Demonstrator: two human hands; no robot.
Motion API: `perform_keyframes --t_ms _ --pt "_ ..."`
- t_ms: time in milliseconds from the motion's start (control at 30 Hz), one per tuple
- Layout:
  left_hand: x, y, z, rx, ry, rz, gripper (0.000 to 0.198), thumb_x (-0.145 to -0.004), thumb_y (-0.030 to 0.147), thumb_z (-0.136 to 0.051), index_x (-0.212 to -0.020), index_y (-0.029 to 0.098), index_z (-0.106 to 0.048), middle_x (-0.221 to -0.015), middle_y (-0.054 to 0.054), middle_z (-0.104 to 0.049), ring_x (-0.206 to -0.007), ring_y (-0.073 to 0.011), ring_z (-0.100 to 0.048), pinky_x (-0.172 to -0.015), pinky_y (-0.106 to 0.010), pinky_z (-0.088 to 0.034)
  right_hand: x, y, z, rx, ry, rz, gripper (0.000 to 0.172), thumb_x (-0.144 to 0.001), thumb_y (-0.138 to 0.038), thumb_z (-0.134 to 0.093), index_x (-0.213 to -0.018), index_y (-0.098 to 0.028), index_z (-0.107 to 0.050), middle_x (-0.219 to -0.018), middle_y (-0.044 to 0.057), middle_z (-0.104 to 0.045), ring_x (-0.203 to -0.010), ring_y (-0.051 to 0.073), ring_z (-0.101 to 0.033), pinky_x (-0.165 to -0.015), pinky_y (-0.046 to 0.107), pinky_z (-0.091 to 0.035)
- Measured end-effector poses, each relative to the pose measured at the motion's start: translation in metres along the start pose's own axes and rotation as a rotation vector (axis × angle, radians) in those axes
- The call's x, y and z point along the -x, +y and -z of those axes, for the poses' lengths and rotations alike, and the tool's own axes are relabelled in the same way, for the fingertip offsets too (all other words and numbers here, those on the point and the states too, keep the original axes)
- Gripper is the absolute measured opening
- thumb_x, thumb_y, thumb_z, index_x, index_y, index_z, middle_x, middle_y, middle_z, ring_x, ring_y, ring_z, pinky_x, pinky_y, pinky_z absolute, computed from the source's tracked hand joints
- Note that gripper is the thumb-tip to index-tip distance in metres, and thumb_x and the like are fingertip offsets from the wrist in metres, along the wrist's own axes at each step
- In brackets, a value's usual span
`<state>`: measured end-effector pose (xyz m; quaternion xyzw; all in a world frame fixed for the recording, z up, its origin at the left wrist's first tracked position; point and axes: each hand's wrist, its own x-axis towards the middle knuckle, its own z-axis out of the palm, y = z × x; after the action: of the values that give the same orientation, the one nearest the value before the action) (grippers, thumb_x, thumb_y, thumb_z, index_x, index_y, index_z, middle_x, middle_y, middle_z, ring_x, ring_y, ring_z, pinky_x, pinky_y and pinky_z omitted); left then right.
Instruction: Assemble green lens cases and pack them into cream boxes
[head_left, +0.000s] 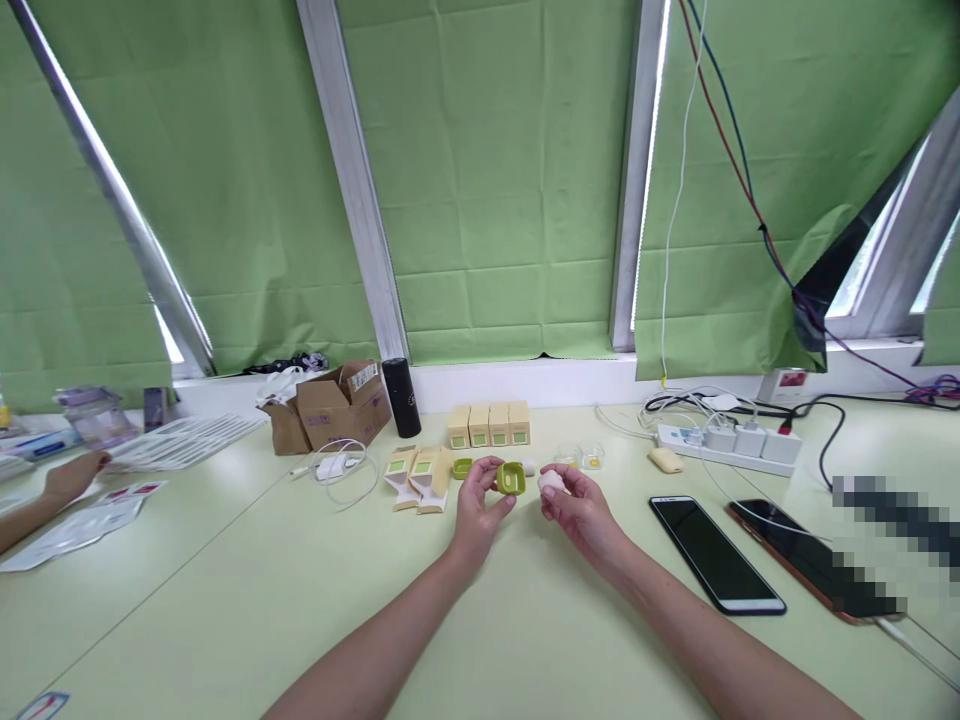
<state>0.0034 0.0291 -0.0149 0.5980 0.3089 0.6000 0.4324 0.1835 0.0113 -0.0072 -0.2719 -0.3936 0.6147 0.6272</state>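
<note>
Between the fingers of my left hand (478, 505) is a small green square cup (511, 478), its hollow side turned toward me. My right hand (581, 508) pinches a small white rounded piece (551, 482), partly covered by the fingers; its exact kind is unclear. The two hands are a short way apart above the table. Just behind my left hand lies another green piece (462, 467). A white bit (529, 467) shows behind the cup. Two small clear containers (592, 457) with yellow inside stand beyond my right hand.
Small cream boxes (489, 425) stand in a row; two opened ones (424, 480) lie nearer. Left are a charger with cable (334, 465), a cardboard box (341, 410) and a black cylinder (401, 398). Phones (716, 553) and a power strip (727, 447) lie right. Another person's hand (75, 478) is far left.
</note>
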Motion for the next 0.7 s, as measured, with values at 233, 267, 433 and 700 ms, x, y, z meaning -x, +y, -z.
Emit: perform_keyframes --t_ms 233,267,433,700 --pt "0.0005 0.0020 -0.0008 -0.078 0.023 0.012 0.048 -0.074 0.026 -0.080 -0.115 0.022 -0.056 -0.113 -0.010 -0.072 -0.110 -0.0273 -0.065 -0.093 -0.037 -0.046 -0.0037 0.0025 0.0052 0.101 0.099 -0.123 0.047 -0.053 -0.040 -0.096 -0.088 -0.015 -0.077 -0.081 0.004 -0.068 -0.059 0.010 -0.051 -0.052 0.026 -0.042" --pt "0.0001 0.0018 -0.0007 -0.089 0.029 0.012 0.048 -0.073 0.026 -0.080 -0.115 0.022 -0.057 -0.112 -0.010 -0.072 -0.110 -0.0275 -0.065 -0.092 -0.037 -0.046 -0.0038 0.0024 0.0054 0.083 0.094 -0.132 0.047 -0.053 -0.040 -0.096 -0.089 -0.015 -0.078 -0.084 0.006 -0.070 -0.063 0.012 -0.055 -0.053 0.026 -0.043" --pt "-0.0004 0.0019 -0.0010 -0.134 0.061 0.007 0.046 -0.072 0.022 -0.078 -0.113 0.022 -0.058 -0.115 -0.010 -0.069 -0.113 -0.0280 -0.064 -0.091 -0.037 -0.046 -0.0022 -0.0019 0.0029 0.059 0.069 -0.062 0.051 -0.053 -0.038 -0.096 -0.097 -0.017 -0.079 -0.090 0.008 -0.073 -0.072 0.017 -0.061 -0.057 0.028 -0.047" --pt "0.0005 0.0022 -0.0035 -0.249 0.078 -0.069 0.044 -0.069 0.017 -0.075 -0.111 0.022 -0.063 -0.116 -0.008 -0.068 -0.108 -0.0256 -0.063 -0.092 -0.037 -0.043 -0.0040 -0.0015 0.0022 0.273 0.104 0.104 0.052 -0.058 -0.049 -0.093 -0.094 -0.016 -0.077 -0.081 0.007 -0.073 -0.066 0.017 -0.058 -0.051 0.027 -0.043"
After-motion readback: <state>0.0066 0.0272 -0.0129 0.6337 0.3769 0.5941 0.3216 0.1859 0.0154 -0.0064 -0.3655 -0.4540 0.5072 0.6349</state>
